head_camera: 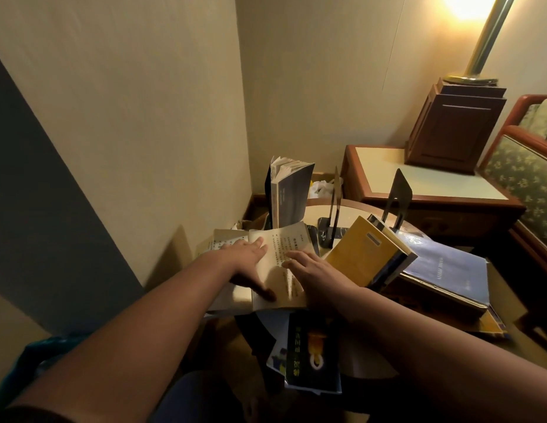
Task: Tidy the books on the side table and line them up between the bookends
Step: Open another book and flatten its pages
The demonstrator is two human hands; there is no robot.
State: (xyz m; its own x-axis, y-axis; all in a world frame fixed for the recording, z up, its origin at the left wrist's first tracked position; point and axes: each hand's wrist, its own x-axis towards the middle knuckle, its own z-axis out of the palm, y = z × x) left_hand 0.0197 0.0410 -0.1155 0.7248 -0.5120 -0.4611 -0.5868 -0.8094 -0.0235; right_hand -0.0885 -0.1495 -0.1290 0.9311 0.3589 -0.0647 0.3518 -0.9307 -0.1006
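Cluttered table [354, 215]: left grip [247, 256], right grip [316, 274] spread flat on open book [292, 239]; close squarely, then stand between bookends [399, 190] at 1 o'clock.

The open book [289, 254] shows cream pages lined with dark print. Beside it the yellow book [356, 253] is mustard, the upright book [292, 196] slate blue, the large flat book [449, 267] violet-blue. Both bookends [402, 184] look black. The armchair [522, 178] wears pale green fabric with a small leafy pattern, framed in reddish wood.
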